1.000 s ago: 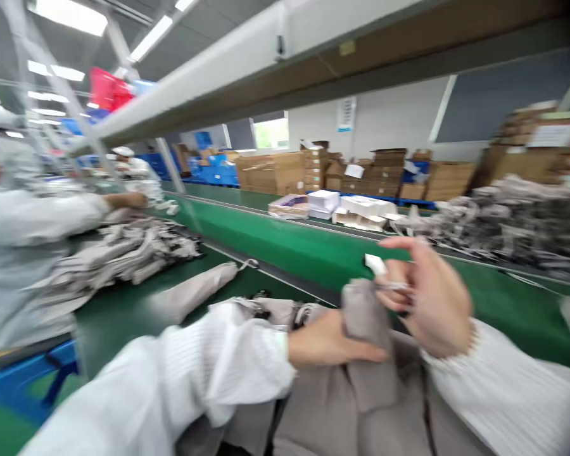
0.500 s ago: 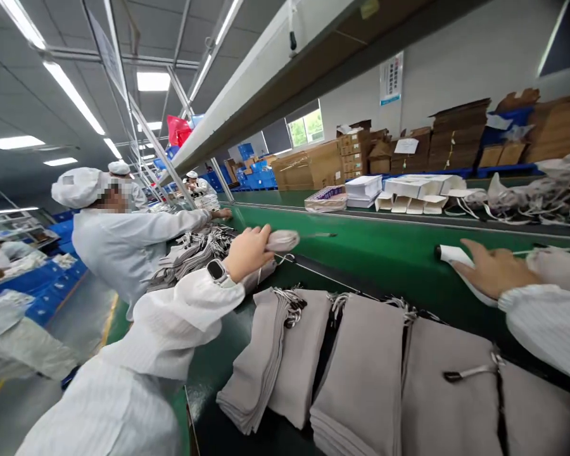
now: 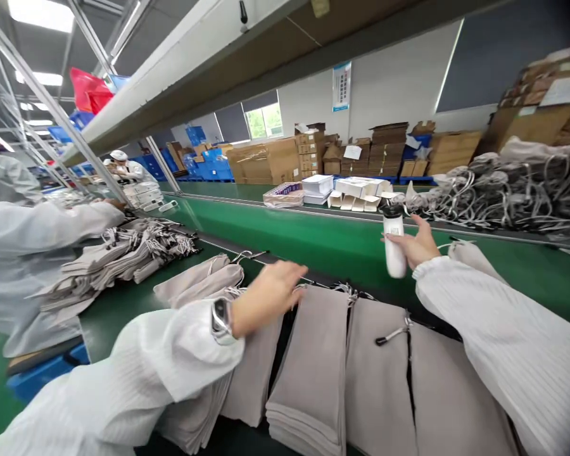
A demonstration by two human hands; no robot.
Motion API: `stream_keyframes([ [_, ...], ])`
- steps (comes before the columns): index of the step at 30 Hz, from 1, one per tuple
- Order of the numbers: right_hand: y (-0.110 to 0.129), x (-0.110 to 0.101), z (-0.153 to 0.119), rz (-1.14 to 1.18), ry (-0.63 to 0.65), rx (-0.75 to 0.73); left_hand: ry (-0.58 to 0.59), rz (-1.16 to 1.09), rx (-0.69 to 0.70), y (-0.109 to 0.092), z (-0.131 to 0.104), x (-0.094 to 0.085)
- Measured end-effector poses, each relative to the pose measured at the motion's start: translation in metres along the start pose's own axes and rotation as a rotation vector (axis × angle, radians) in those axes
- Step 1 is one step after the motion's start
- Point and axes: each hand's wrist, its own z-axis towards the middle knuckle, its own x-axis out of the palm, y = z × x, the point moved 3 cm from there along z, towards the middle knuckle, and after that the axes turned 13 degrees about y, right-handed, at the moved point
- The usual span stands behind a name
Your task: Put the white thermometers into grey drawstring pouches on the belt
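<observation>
My right hand (image 3: pixel 417 244) grips a white cylinder with a black end (image 3: pixel 395 253), held upright over the green conveyor belt (image 3: pixel 313 237); a small printed label shows on its side. My left hand (image 3: pixel 270 296), slightly blurred and wearing a watch, hovers at the top edge of the grey drawstring pouches (image 3: pixel 311 361). Its fingers reach out to the right and nothing shows in them. Those pouches lie in flat stacks side by side, cords at the far end. Left of that hand rest filled-looking grey pouches (image 3: pixel 204 278). Another grey pouch (image 3: pixel 472 256) lies behind my right forearm.
A co-worker's sleeve (image 3: pixel 76 221) reaches over a heap of grey pouches (image 3: pixel 123 253) at left. Across the belt stand white boxes (image 3: pixel 361 190), a stack of booklets (image 3: pixel 317 187) and a large pile of corded pouches (image 3: pixel 513 190). A shelf (image 3: pixel 209 82) hangs overhead.
The view has turned right. My left hand has let go of a grey pouch and come back toward the stacks. In my right hand the white cylinder has gone from lying sideways to upright.
</observation>
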Motion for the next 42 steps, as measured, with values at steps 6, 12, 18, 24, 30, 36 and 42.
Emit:
stream_keyframes([
  [6,0.052,0.026,-0.031,0.601,0.115,-0.156,-0.114,0.013,0.214,-0.033,-0.001,0.024],
  [12,0.075,0.068,-0.061,0.594,0.267,-0.232,-0.281,0.186,0.375,-0.031,-0.011,0.028],
  [18,0.077,0.088,-0.082,0.612,0.294,-0.230,-0.207,0.227,0.306,-0.037,-0.012,0.029],
  [24,0.064,0.088,-0.076,0.622,0.221,-0.195,-0.146,0.043,0.327,-0.033,-0.004,0.028],
  [30,0.085,0.099,-0.092,0.647,0.436,-0.144,-0.159,-0.574,0.327,-0.029,-0.005,-0.006],
  [36,0.083,0.114,-0.104,0.029,0.714,-0.144,-0.282,-0.770,0.199,-0.025,0.006,-0.019],
  [42,0.081,0.104,-0.102,-0.236,0.714,-0.226,-0.215,-0.678,0.080,-0.017,0.005,-0.028],
])
